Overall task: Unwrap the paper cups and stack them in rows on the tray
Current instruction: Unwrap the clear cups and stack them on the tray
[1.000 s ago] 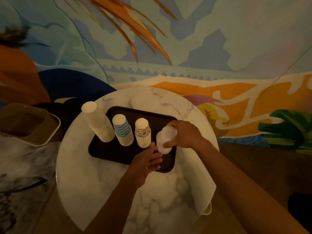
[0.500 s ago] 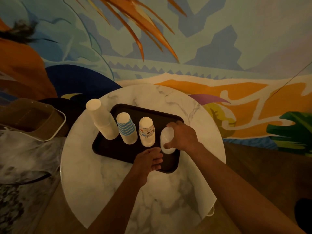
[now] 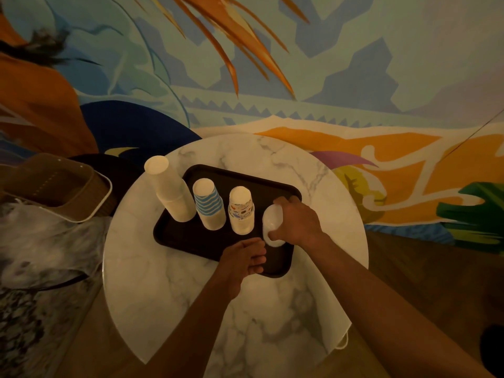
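Note:
A dark tray point(image 3: 201, 241) lies on the round marble table point(image 3: 177, 290). Upside-down cup stacks stand in a row on it: a tall plain white stack point(image 3: 169, 192), a blue-striped stack point(image 3: 208, 204) and a stack with small coloured prints point(image 3: 241, 210). At the row's right end my right hand point(image 3: 298, 223) grips a white cup stack point(image 3: 270, 225) from the side, its base on the tray. My left hand point(image 3: 245, 257) rests with loosely curled fingers on the tray's near edge, holding nothing.
A brown basket point(image 3: 62, 186) sits left of the table above crumpled clear plastic wrap point(image 3: 46, 249). A white bag point(image 3: 327, 320) hangs over the table's right front edge. A painted wall rises behind.
My right hand has lowered the white stack from a tilted lift onto the tray, upright beside the printed stack. My left hand has hardly moved.

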`<state>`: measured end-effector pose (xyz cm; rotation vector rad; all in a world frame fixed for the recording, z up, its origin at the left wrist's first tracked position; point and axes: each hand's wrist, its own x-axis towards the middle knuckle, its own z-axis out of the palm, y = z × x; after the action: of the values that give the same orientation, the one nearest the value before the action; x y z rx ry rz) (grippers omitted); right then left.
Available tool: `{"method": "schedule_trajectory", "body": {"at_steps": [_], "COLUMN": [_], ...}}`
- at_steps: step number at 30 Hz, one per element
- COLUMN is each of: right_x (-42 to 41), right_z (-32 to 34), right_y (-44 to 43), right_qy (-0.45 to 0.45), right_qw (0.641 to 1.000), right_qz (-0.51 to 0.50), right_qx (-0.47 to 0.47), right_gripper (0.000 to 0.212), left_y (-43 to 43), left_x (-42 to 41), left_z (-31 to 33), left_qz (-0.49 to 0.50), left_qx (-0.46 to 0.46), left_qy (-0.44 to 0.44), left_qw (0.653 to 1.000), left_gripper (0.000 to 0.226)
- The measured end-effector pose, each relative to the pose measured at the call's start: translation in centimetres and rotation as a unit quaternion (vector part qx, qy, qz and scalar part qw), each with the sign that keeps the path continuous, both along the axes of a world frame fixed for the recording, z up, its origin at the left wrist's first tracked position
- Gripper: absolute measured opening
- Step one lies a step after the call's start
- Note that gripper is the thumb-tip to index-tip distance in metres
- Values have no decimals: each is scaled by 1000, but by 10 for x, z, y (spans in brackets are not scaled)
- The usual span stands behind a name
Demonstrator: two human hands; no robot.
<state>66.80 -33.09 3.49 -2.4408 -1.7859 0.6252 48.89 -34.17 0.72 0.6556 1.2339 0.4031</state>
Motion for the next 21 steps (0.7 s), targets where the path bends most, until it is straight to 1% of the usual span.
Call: {"method": "schedule_trajectory", "body": {"at_steps": [7,12,17,21], "right_x": [-1,-4,-19,-47], "right_z": [-1,9,38,59], "right_y": [-7,-12,-17,-23], "right_qy": [-2,-24,-19,45], "right_qw": [1000,998,990,977], "right_qz": [-15,-17,-30,-40], "right_qx": [7,63,133,203], "right_gripper": [120,123,111,90], "left_y": [-3,-4,-3,5], "left_x": [-3,-9,-24,-45], "left_z": [1,6,14,22], "left_qz": [5,-10,-19,-24], "left_qx": [15,30,47,56], "left_qy": [-8,5,6,1], "left_qw": [1000,999,999,998], "left_gripper": [25,25,23,21]}}
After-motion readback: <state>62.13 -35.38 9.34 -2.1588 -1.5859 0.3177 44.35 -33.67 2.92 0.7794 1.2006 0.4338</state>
